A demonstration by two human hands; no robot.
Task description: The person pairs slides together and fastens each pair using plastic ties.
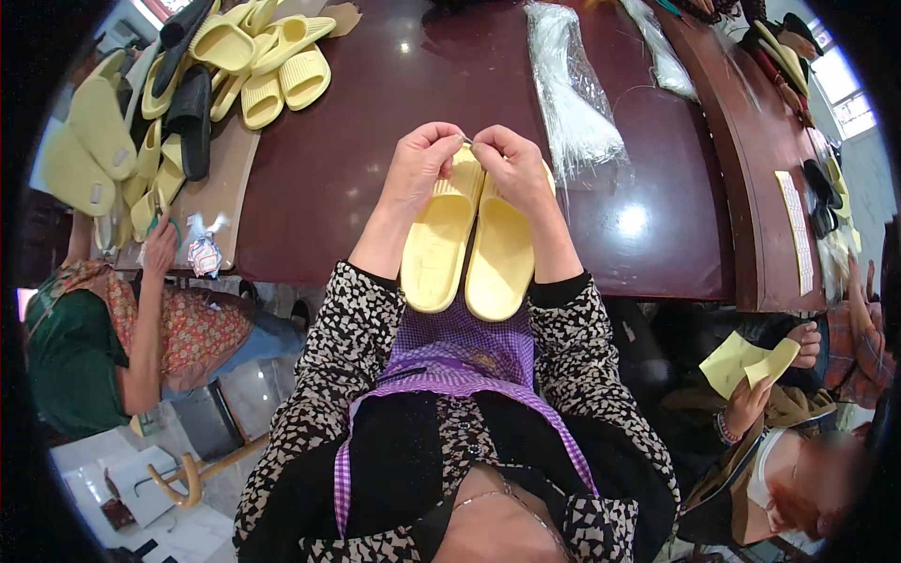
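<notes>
The sleeves (328, 342) are black with cream patches, the apron (460, 347) purple and checked.

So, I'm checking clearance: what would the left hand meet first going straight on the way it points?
For the left hand, most likely the right hand, very close to it by the pair of yellow slippers; whether the hands touch is unclear.

Left hand (424, 167) and right hand (511, 169) nearly meet at yellow slippers (502, 258).

The pair of slippers (436, 249) is pale yellow, the counter (347, 103) dark maroon. The apron (455, 357) is purple-and-white check; the sleeves (338, 328) are black, patched with cream. A co-worker's top (80, 361) is dark green.
</notes>
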